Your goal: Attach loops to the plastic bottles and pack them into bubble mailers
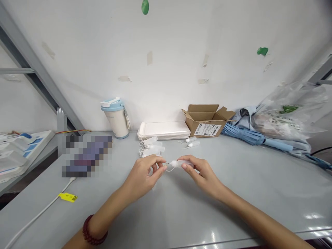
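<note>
My right hand point(201, 171) pinches a small white plastic bottle point(180, 163) held sideways over the grey table point(233, 193). My left hand point(145, 173) is closed in a pinch at the bottle's tip, on its small cap or cord point(166, 165); which of the two I cannot make out. A dark red bead bracelet point(90, 233) sits on my left wrist. Just beyond my hands lies a cluster of similar white bottles point(153, 147), and two more bottles point(190, 141) lie further right.
A stack of white trays point(163, 130), an open cardboard box point(206, 121) and a lidded cup point(116, 119) stand by the wall. A folded blue umbrella point(259, 138) and plastic bag point(287, 110) lie right. A white cable with yellow tag point(67, 197) runs left.
</note>
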Action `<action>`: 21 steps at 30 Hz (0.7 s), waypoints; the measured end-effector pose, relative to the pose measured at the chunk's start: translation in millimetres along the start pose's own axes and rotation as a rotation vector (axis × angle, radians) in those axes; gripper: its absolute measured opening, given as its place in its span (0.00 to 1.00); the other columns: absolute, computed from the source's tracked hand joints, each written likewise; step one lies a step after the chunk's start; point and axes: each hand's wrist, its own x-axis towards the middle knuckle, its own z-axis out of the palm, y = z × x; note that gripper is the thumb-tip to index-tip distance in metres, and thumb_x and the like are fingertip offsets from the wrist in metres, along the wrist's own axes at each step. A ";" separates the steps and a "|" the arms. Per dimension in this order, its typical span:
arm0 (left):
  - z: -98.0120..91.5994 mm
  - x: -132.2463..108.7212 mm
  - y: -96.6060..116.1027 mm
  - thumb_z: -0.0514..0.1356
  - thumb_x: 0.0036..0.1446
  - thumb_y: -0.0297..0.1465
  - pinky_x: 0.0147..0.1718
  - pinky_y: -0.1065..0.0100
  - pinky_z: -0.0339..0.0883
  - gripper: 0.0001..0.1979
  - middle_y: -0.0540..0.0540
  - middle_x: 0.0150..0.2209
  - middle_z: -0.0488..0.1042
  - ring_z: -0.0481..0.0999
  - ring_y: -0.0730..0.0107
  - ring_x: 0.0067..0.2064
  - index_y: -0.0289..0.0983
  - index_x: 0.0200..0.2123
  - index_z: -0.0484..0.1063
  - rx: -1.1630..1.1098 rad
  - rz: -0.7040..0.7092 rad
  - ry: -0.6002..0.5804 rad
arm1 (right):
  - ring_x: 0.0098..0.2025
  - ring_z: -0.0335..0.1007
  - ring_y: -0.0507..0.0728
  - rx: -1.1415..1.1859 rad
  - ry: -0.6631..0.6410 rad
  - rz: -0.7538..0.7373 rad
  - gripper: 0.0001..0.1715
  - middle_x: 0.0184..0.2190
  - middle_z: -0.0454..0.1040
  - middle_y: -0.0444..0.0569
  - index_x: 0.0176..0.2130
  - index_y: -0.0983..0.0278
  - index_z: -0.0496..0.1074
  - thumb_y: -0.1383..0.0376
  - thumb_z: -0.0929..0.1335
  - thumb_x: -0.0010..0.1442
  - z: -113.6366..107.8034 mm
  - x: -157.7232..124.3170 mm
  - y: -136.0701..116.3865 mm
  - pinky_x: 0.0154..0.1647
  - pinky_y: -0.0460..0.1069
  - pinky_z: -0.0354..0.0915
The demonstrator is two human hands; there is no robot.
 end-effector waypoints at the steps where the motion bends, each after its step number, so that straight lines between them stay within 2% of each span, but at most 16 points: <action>1: -0.7 -0.1 1.6 0.55 0.59 0.33 0.23 0.73 0.59 0.09 0.51 0.26 0.73 0.67 0.75 0.26 0.38 0.35 0.73 -0.017 -0.004 -0.013 | 0.27 0.61 0.50 0.009 -0.001 0.008 0.19 0.28 0.71 0.46 0.41 0.63 0.71 0.54 0.59 0.64 -0.3 0.5 0.2 0.25 0.44 0.57; 6: 1.0 -2.3 5.7 0.53 0.59 0.32 0.23 0.74 0.58 0.11 0.51 0.24 0.71 0.65 0.75 0.25 0.37 0.29 0.74 -0.121 -0.022 -0.038 | 0.27 0.61 0.50 -0.003 -0.043 0.006 0.19 0.26 0.69 0.44 0.40 0.64 0.70 0.54 0.58 0.64 3.6 -0.3 3.7 0.26 0.44 0.57; 9: 4.5 -4.2 8.6 0.54 0.58 0.32 0.23 0.74 0.58 0.11 0.50 0.24 0.71 0.65 0.76 0.24 0.36 0.27 0.73 -0.172 -0.040 -0.067 | 0.29 0.64 0.51 -0.028 -0.173 -0.062 0.18 0.28 0.70 0.46 0.39 0.64 0.67 0.56 0.57 0.65 13.3 -6.4 5.7 0.31 0.45 0.59; 12: 6.3 -5.5 13.2 0.54 0.57 0.29 0.23 0.75 0.58 0.10 0.51 0.23 0.70 0.64 0.77 0.24 0.36 0.25 0.71 -0.171 -0.001 -0.084 | 0.25 0.61 0.51 -0.078 -0.298 -0.112 0.16 0.25 0.68 0.45 0.36 0.64 0.64 0.56 0.56 0.65 22.5 -11.6 6.8 0.27 0.45 0.58; 18: 6.9 -6.2 12.7 0.54 0.56 0.28 0.22 0.74 0.57 0.10 0.52 0.21 0.69 0.63 0.77 0.23 0.37 0.25 0.71 -0.126 -0.017 -0.086 | 0.27 0.63 0.51 -0.098 -0.244 -0.088 0.14 0.28 0.70 0.45 0.39 0.62 0.66 0.56 0.59 0.64 15.7 -6.9 7.6 0.30 0.45 0.59; 21: 10.1 -6.5 9.8 0.54 0.55 0.27 0.22 0.74 0.56 0.09 0.52 0.21 0.69 0.63 0.77 0.23 0.36 0.24 0.70 -0.123 -0.025 -0.103 | 0.25 0.62 0.50 -0.122 -0.283 -0.077 0.15 0.26 0.69 0.44 0.37 0.62 0.66 0.55 0.59 0.65 14.6 -7.1 8.2 0.28 0.45 0.58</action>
